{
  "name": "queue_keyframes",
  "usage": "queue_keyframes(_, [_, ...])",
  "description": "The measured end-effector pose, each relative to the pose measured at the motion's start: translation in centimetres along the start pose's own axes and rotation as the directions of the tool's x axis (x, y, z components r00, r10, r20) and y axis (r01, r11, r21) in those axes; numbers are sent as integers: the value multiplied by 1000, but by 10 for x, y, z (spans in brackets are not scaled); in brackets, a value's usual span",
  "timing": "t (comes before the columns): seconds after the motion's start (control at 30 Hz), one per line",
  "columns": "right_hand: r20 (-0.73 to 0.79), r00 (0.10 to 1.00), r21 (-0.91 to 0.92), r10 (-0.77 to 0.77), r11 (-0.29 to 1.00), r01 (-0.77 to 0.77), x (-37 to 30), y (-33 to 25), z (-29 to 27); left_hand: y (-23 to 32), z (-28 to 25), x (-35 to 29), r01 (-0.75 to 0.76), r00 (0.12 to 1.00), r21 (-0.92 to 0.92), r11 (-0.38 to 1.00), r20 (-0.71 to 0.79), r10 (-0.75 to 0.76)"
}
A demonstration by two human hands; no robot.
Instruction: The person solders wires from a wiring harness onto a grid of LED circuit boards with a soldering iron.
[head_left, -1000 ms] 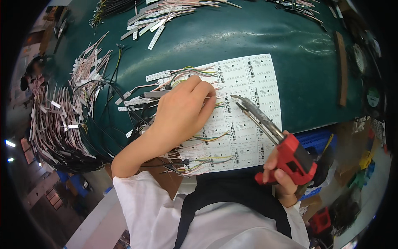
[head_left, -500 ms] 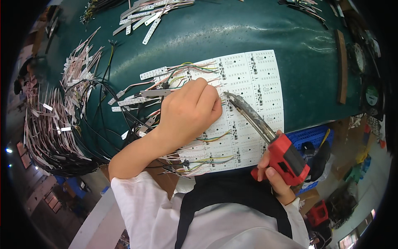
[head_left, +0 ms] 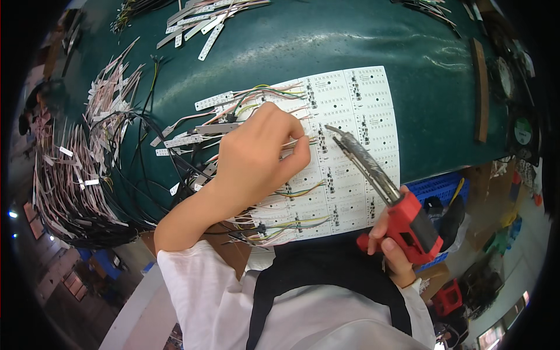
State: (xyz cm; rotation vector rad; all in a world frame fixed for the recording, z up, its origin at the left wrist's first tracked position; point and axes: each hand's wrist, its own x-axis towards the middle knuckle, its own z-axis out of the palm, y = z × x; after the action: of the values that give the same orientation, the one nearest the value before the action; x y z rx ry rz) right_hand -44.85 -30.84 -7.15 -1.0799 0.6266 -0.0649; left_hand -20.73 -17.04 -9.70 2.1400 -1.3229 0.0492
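Observation:
A white sheet of circuit boards (head_left: 373,157) lies in front of me, with thin coloured wires (head_left: 312,188) running onto its left half. My left hand (head_left: 256,149) is over the left part of the sheet, thumb and fingers pinched around thin wires whose ends show by the fingertips. In my right hand (head_left: 389,248) is a red and black soldering gun (head_left: 411,227), gripped by its handle. Its bent metal tip is above the boards, a little right of my left fingers and apart from them. Small white LED strips (head_left: 213,101) hang off the wires at the sheet's left edge.
Bundles of wired strips (head_left: 76,181) and black cables cover the left of the green table (head_left: 280,44). More strips (head_left: 210,35) lie at the back. A wooden bar (head_left: 479,90) and a fan-like round object (head_left: 523,135) stand right. A blue crate (head_left: 434,186) is below the table edge.
The soldering gun has drawn back right and slightly down, its tip leaving the spot by my left fingers. My left hand has shifted slightly left, its fingers still pinched.

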Motion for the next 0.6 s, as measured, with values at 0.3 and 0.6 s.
queue_keyframes(0.3, [-4,996,-65,-93,994,92,-17,15,-11,5,6,-8,197,966,-302,933,221,-132])
queue_keyframes(0.6, [8,994,-247,-109,963,108,-17,20,-12,5,10,-9,120,979,-185,975,184,-85])
